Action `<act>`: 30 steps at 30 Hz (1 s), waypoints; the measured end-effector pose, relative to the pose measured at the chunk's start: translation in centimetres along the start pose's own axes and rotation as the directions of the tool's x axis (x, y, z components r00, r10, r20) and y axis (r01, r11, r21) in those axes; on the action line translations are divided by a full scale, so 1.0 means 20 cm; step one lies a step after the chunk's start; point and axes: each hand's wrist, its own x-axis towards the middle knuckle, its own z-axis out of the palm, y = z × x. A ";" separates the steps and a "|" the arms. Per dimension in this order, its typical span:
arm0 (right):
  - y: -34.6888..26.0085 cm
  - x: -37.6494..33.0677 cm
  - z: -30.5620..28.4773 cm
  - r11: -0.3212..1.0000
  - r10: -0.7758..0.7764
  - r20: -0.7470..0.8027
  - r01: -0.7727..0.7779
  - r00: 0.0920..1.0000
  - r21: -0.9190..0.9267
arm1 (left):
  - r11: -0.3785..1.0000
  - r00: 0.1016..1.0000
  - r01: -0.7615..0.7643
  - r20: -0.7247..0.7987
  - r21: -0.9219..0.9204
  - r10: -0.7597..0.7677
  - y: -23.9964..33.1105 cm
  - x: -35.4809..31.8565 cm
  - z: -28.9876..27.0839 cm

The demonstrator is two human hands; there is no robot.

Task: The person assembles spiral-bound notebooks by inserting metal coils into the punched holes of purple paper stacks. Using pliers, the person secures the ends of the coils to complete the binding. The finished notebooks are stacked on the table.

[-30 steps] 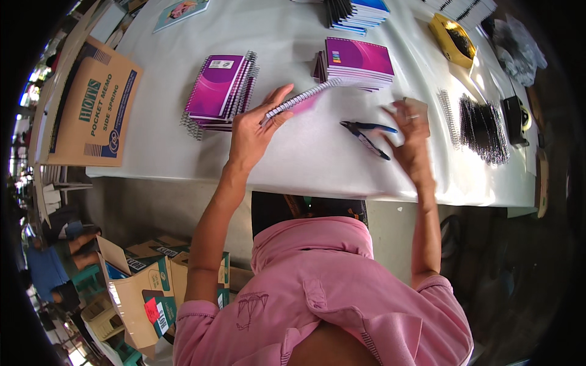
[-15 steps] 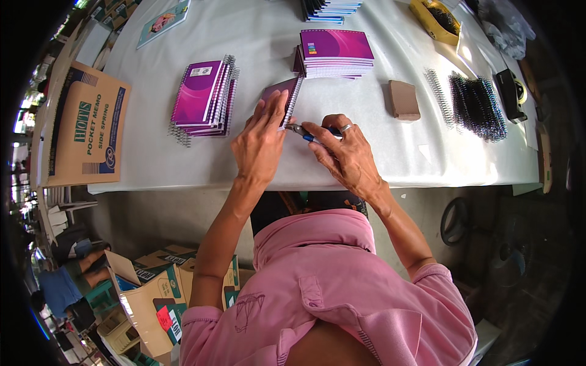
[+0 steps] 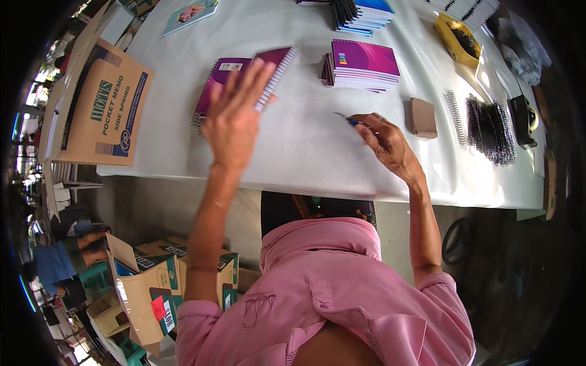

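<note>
A purple spiral notebook [image 3: 278, 76] is tilted in my left hand [image 3: 232, 125], which is closed on it with blurred fingers across its cover. The wire coil runs along its right edge. Just beside and partly behind the hand lies a stack of spiral-bound purple notebooks [image 3: 213, 79]. My right hand [image 3: 394, 146] grips small pliers [image 3: 350, 119] with a blue handle, their dark jaws pointing left above the white table [image 3: 293, 152]. Beyond that hand sits a pile of purple notebooks [image 3: 366, 64] with punched holes along the top edge.
Right of my right hand stands a brown block [image 3: 422, 119]. Wire coils [image 3: 491, 131], a tape dispenser [image 3: 524, 122] and a yellow tray [image 3: 458, 46] lie farther right. Blue notebooks [image 3: 372, 12] are at the back. A carton [image 3: 107, 107] stands left; a person [image 3: 58, 262] is behind it.
My left hand has carried the notebook left and away from the pliers, up to the bound stack. My right hand has drawn right with the pliers. The whole view has shifted a little.
</note>
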 end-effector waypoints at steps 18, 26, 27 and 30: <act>0.56 0.61 -0.55 0.879 0.455 -0.199 -0.401 0.868 0.260 | 0.983 0.924 0.177 0.351 -0.051 -0.149 -0.22 -0.05 -0.08; 0.17 0.38 -0.37 0.857 0.167 -0.388 0.061 0.906 0.512 | 0.692 0.929 0.371 0.257 -0.619 -0.268 0.09 0.02 0.09; 0.12 0.33 -0.28 0.815 0.145 -0.361 0.096 0.921 0.572 | 0.577 0.896 0.443 0.339 -0.686 -0.286 0.11 0.02 0.11; 0.08 0.15 0.10 0.701 0.204 -0.278 0.058 0.939 0.711 | -0.159 0.664 0.656 0.665 -0.737 -0.341 0.17 -0.10 0.16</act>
